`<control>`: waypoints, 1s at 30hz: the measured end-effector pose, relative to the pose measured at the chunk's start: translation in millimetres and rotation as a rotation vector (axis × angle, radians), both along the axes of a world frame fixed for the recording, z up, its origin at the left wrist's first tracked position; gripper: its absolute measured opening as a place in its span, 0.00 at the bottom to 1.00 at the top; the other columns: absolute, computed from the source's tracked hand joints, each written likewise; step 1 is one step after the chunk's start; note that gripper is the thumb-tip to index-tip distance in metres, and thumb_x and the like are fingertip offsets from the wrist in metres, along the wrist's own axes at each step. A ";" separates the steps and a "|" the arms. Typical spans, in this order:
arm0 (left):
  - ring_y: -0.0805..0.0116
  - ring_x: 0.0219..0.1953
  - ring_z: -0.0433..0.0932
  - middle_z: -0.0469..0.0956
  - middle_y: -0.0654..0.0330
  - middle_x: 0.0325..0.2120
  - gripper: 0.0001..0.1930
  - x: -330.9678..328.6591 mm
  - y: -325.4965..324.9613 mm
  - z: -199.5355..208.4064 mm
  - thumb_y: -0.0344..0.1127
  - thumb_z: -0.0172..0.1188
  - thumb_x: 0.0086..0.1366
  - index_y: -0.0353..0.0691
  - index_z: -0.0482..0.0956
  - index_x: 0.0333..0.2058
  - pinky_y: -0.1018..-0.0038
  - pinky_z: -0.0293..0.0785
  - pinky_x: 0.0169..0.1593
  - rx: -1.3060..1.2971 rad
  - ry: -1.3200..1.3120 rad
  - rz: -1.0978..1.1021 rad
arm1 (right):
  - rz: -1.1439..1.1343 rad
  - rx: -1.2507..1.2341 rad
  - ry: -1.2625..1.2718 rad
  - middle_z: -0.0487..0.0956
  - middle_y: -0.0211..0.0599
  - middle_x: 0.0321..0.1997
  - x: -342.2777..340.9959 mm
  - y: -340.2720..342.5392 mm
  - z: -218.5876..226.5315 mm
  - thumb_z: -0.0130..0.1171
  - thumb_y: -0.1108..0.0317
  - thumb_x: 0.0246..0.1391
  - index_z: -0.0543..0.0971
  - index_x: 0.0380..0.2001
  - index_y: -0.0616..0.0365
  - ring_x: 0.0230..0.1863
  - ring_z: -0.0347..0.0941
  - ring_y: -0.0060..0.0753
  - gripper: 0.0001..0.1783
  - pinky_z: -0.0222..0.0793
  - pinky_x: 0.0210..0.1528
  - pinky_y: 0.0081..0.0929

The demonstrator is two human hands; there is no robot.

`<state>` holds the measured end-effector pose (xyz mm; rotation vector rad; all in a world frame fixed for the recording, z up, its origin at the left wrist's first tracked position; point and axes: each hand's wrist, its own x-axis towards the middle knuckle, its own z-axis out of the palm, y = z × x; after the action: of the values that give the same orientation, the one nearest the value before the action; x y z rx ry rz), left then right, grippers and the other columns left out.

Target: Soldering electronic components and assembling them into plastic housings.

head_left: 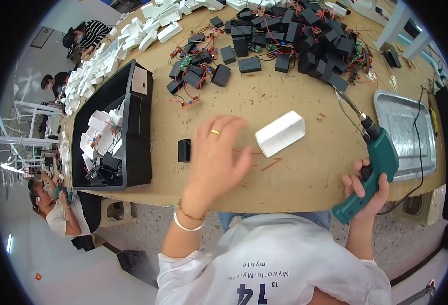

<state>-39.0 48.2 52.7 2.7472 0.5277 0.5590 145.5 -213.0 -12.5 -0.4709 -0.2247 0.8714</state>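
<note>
My left hand (215, 157), a ring on one finger, is over the middle of the table with its thumb apart from its bent fingers. I see nothing gripped in it, though its palm side is hidden. Partly covered by that hand is a small black box (184, 150); thin red wires show past the thumb. Just right of them lies a white plastic housing (281, 133). My right hand (367, 190) is wrapped round the handle of a green pistol-shaped soldering gun (383, 157), whose metal tip points up and left toward the pile of black boxes.
A large pile of black boxes (285, 33) with red wires and circuit boards covers the far side. White housings (147, 28) are heaped far left. A black bin (138, 132) holds assembled parts. At right sits a metal tray (404, 127), crossed by a cable. Several people work at left.
</note>
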 end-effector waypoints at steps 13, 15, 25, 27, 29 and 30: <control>0.56 0.31 0.72 0.74 0.58 0.23 0.08 -40.0 18.2 11.1 0.36 0.65 0.51 0.40 0.78 0.27 0.65 0.66 0.42 -0.205 0.258 -0.079 | -0.069 -0.081 -0.120 0.69 0.43 0.44 -4.2 10.0 8.1 0.47 0.53 0.59 0.64 0.49 0.64 0.18 0.62 0.20 0.25 0.61 0.43 0.32; 0.56 0.31 0.72 0.73 0.58 0.23 0.08 -32.4 19.1 7.7 0.36 0.65 0.51 0.40 0.77 0.27 0.65 0.67 0.41 -0.020 0.101 -0.173 | -0.073 -0.082 -0.118 0.69 0.42 0.44 -4.6 9.0 9.2 0.46 0.53 0.59 0.64 0.49 0.64 0.19 0.62 0.20 0.25 0.61 0.42 0.32; 0.58 0.33 0.68 0.68 0.58 0.26 0.13 -33.9 17.6 -6.8 0.38 0.66 0.52 0.37 0.74 0.29 0.68 0.66 0.43 -0.268 0.159 -0.266 | -0.060 -0.129 -0.107 0.70 0.42 0.43 -8.6 7.3 7.8 0.48 0.50 0.58 0.67 0.47 0.64 0.19 0.63 0.20 0.26 0.64 0.40 0.30; 0.61 0.32 0.68 0.67 0.59 0.28 0.14 -29.7 23.8 -5.4 0.39 0.68 0.51 0.38 0.74 0.30 0.70 0.65 0.42 -0.488 0.140 -0.221 | -0.067 -0.132 -0.108 0.70 0.42 0.42 -7.6 7.8 5.6 0.47 0.51 0.59 0.66 0.47 0.64 0.19 0.63 0.20 0.25 0.64 0.41 0.31; 0.63 0.35 0.68 0.67 0.61 0.29 0.13 -31.4 37.1 -5.9 0.38 0.68 0.52 0.38 0.76 0.30 0.72 0.67 0.40 -0.371 0.188 -0.406 | -0.083 -0.150 -0.099 0.70 0.42 0.42 -8.7 8.1 10.3 0.47 0.51 0.59 0.66 0.47 0.64 0.19 0.63 0.20 0.25 0.64 0.41 0.31; 0.66 0.34 0.69 0.69 0.62 0.30 0.11 -32.5 40.2 -10.2 0.37 0.69 0.51 0.38 0.80 0.29 0.74 0.66 0.38 -0.517 0.230 -0.360 | -0.108 -0.166 -0.105 0.70 0.43 0.42 -10.0 7.0 12.1 0.46 0.52 0.60 0.66 0.48 0.65 0.19 0.63 0.20 0.25 0.64 0.41 0.31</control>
<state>-71.4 88.4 42.5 2.3304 0.1772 0.0087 135.6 -206.0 -0.3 -0.6784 -0.2218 0.7633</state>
